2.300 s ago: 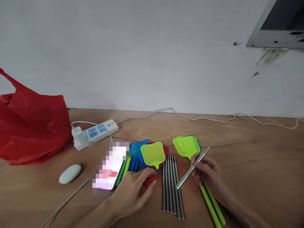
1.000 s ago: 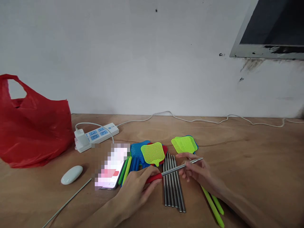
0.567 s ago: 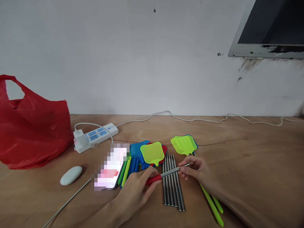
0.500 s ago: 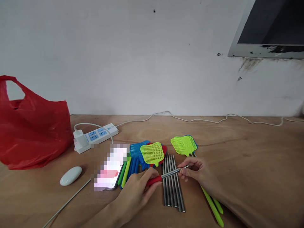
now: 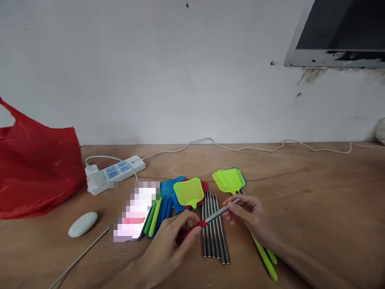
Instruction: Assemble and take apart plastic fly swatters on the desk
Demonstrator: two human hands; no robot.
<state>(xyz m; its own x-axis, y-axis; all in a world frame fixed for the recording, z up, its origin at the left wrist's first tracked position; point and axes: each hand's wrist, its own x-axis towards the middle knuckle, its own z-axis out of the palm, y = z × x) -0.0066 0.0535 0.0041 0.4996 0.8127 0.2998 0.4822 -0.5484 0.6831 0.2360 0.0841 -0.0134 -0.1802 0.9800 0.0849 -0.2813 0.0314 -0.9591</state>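
My left hand point(image 5: 168, 245) is closed around a red fly swatter handle point(image 5: 202, 224). A metal rod point(image 5: 217, 214) sticks out of the handle's end, slanting up to the right. My right hand point(image 5: 249, 212) pinches the rod near its far tip between thumb and fingers. Beneath them lie several loose metal rods point(image 5: 213, 237), side by side. Just behind is a pile of blue, red and yellow-green swatter heads point(image 5: 189, 192). Blue, green and yellow-green handles point(image 5: 155, 218) lie left of my left hand. Swatters with yellow-green handles point(image 5: 264, 257) lie partly under my right hand and forearm.
A lit phone point(image 5: 136, 216), its screen blurred out, lies at left near a white power strip point(image 5: 120, 172) with a plugged-in charger. A white oval object point(image 5: 83, 224) and a red plastic bag point(image 5: 39, 168) are farther left. A thin cable point(image 5: 240, 149) runs along the wall.
The view has shifted slightly, moving the scene a little left. My left fingers have changed their hold on the red handle, with the thumb now lifted a bit. My right hand still holds the rod.
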